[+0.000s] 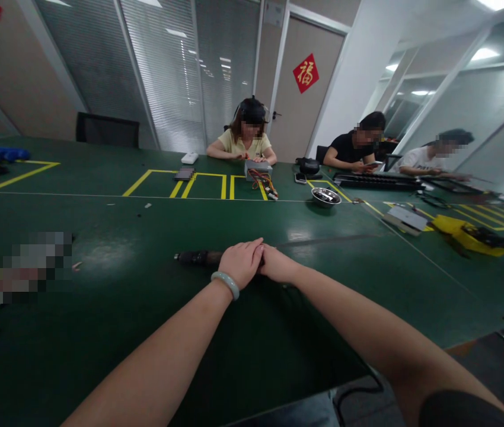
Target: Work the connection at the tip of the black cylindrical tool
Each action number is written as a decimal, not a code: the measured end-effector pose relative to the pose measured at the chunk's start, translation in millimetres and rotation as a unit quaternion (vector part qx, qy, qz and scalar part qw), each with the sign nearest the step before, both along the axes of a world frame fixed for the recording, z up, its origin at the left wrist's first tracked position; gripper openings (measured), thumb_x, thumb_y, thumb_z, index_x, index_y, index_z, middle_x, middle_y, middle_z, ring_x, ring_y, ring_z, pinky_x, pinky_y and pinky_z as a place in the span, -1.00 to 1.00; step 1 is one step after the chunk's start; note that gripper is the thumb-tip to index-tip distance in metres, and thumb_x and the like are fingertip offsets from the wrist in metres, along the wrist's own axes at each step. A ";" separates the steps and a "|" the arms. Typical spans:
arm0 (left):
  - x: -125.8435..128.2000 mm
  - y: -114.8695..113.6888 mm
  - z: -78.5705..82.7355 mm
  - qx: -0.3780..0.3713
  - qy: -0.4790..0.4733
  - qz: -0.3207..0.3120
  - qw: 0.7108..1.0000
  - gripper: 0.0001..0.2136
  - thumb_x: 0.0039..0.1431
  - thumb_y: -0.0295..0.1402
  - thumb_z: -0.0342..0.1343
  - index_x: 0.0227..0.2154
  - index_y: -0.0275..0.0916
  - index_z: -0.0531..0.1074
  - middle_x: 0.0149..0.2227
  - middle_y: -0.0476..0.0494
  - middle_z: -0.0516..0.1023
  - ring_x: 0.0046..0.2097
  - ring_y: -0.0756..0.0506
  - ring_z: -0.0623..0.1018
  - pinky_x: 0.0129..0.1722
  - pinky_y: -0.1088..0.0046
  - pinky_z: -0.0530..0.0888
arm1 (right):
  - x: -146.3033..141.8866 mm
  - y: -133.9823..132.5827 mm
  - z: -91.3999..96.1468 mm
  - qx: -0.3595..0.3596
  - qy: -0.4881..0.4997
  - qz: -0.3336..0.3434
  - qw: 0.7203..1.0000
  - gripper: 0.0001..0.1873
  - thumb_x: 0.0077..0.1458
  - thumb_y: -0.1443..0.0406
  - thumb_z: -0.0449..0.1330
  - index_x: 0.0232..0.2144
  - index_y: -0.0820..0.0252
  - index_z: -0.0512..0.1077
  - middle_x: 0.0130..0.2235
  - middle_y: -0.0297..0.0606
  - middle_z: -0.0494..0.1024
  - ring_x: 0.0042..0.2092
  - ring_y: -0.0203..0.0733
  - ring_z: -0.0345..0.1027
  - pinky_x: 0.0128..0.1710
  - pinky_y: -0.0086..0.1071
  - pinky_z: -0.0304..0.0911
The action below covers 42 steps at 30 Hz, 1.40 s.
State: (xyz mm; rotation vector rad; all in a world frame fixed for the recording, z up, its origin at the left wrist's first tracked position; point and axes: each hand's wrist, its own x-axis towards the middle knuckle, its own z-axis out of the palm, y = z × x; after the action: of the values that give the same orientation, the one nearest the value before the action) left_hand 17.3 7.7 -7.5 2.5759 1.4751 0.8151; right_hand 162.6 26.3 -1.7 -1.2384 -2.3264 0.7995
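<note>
A long black electric screwdriver (192,258) lies flat on the green table in front of me, its metal tip pointing left. My left hand (242,264), with a pale bangle at the wrist, is closed over the tool's body. Against its fingers rests my right hand (278,265), closed around the tool's rear end. Both hands touch each other and hide most of the handle. A dark cable (359,362) runs beneath my right forearm to the table's near edge.
Across the green table (123,338), a person (243,139) sits behind a grey box with coloured wires (258,172). A metal bowl (325,197) stands ahead to the right. Farther right are a white box (405,219), a yellow item (469,234) and two more people.
</note>
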 end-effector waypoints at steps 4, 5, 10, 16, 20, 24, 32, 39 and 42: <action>-5.0 3.0 2.4 -0.007 -0.003 0.010 1.000 -0.58 0.37 -0.20 -0.34 0.07 -0.18 0.33 0.00 -0.12 0.49 -0.03 -0.11 0.48 -0.02 0.30 0.36 | 23.3 6.0 22.0 -0.045 -0.020 0.066 0.997 -0.50 -0.04 0.25 0.28 0.00 0.17 0.39 -0.06 -0.18 0.48 -0.12 -0.14 0.36 -0.06 -0.28 0.25; -5.1 2.8 2.8 -0.009 -0.003 0.008 1.000 -0.58 0.37 -0.20 -0.33 0.07 -0.18 0.33 -0.01 -0.11 0.49 -0.04 -0.11 0.48 -0.04 0.30 0.36 | 35.7 3.5 28.8 -0.052 -0.027 0.055 0.997 -0.53 0.00 0.20 0.25 -0.01 0.16 0.38 -0.07 -0.19 0.48 -0.13 -0.16 0.36 -0.09 -0.30 0.26; 1.9 -2.4 5.1 0.004 -0.002 -0.009 1.000 -0.63 0.33 -0.20 -0.22 0.06 -0.18 0.32 -0.05 -0.12 0.51 -0.06 -0.12 0.48 -0.05 0.26 0.34 | 94.5 -26.0 50.6 -0.090 -0.130 -0.042 0.987 -0.63 0.06 0.01 0.15 -0.28 0.16 0.49 -0.32 -0.27 0.51 -0.31 -0.22 0.34 -0.32 -0.39 0.20; 12.7 -9.2 5.2 -0.001 0.035 -0.060 0.998 -0.77 0.18 -0.25 -0.02 -0.16 -0.19 0.40 -0.20 -0.10 0.52 -0.13 -0.14 0.47 -0.08 0.26 0.33 | 98.5 -53.5 35.6 -0.187 -0.236 0.040 0.953 -0.61 -0.02 -0.05 0.19 -0.50 0.13 0.51 -0.53 -0.35 0.46 -0.50 -0.30 0.26 -0.53 -0.43 0.00; 11.6 -7.4 5.1 -0.026 0.078 -0.087 0.993 -0.76 0.08 -0.27 0.06 -0.18 -0.19 0.35 -0.24 -0.10 0.48 -0.19 -0.15 0.46 -0.18 0.29 0.35 | 90.5 -46.4 17.4 -0.244 -0.114 0.030 0.963 -0.63 0.04 -0.01 0.16 -0.46 0.15 0.52 -0.53 -0.36 0.44 -0.52 -0.34 0.23 -0.52 -0.46 0.06; 12.0 -3.7 3.9 -0.031 0.097 -0.091 0.991 -0.79 0.07 -0.30 0.07 -0.22 -0.18 0.33 -0.25 -0.09 0.47 -0.20 -0.14 0.45 -0.18 0.30 0.35 | 77.9 -38.1 1.4 -0.271 0.094 -0.060 0.956 -0.61 0.06 0.01 0.14 -0.41 0.23 0.49 -0.54 -0.35 0.41 -0.55 -0.39 0.21 -0.56 -0.51 0.10; 13.2 -1.3 0.2 -0.028 0.090 -0.084 0.992 -0.82 0.14 -0.24 0.05 -0.22 -0.16 0.35 -0.24 -0.07 0.48 -0.19 -0.13 0.47 -0.17 0.30 0.36 | 70.5 -35.0 -12.0 -0.220 0.100 -0.133 0.961 -0.64 0.08 0.08 0.11 -0.20 0.18 0.51 -0.40 -0.29 0.49 -0.48 -0.35 0.28 -0.60 -0.51 0.13; 15.2 -3.8 -0.4 -0.020 0.076 -0.075 0.994 -0.85 0.17 -0.28 0.03 -0.22 -0.15 0.36 -0.22 -0.05 0.49 -0.17 -0.12 0.47 -0.14 0.27 0.35 | 84.3 -29.5 -11.4 -0.138 0.043 -0.159 0.977 -0.69 0.06 0.19 0.16 -0.14 0.16 0.47 -0.43 -0.35 0.51 -0.45 -0.31 0.33 -0.44 -0.44 0.22; 16.7 -4.0 -3.3 -0.016 0.071 -0.071 0.995 -0.86 0.17 -0.27 0.04 -0.22 -0.14 0.37 -0.23 -0.05 0.48 -0.18 -0.13 0.46 -0.14 0.27 0.37 | 84.6 -29.0 -13.5 -0.123 0.048 -0.182 0.974 -0.73 0.01 0.19 0.21 -0.23 0.19 0.44 -0.44 -0.35 0.52 -0.44 -0.29 0.35 -0.44 -0.44 0.23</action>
State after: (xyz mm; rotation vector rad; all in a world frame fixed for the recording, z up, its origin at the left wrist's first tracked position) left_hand 34.0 3.8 -10.8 2.7282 1.3052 0.5976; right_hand 247.1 -2.8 -15.1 -1.6290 -1.8842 1.0081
